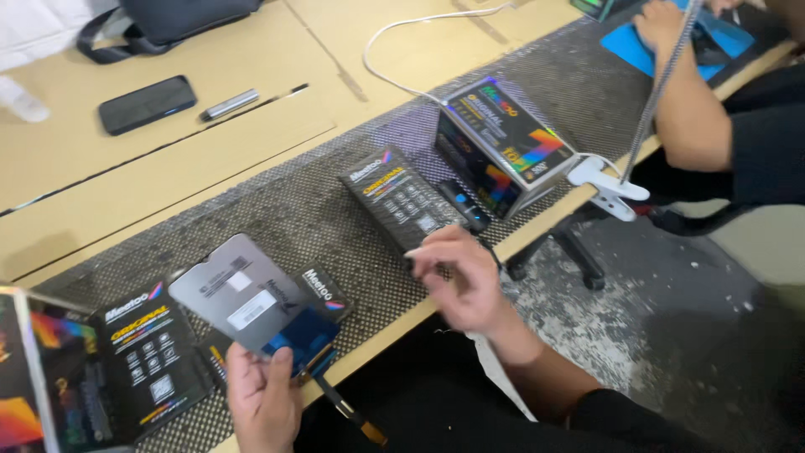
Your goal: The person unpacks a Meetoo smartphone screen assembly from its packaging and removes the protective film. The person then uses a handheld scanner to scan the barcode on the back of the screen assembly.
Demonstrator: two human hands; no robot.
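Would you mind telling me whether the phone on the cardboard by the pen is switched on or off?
Off, as far as the view shows: the phone lies flat beside the pen, and its screen is dark and blank.

- The phone screen panel (239,292) held up in the left hand (262,394) was grey on its back, with a white sticker and a blue patch at its lower edge.
- Its ribbon cable (348,411) was black with an orange tip.
- The flat package (401,201) by the right hand (461,277) was black with white and yellow print.
- The open box (503,143) was black with rainbow streaks.
- The mat (302,210) had a dark, fine dotted weave.
- The tabletop (210,143) was tan cardboard.
- The phone (147,103) was black, the marker pen (231,104) silver.
- The cable (402,50) and clamp (605,189) were white.
- The far pad (646,50) was bright blue.
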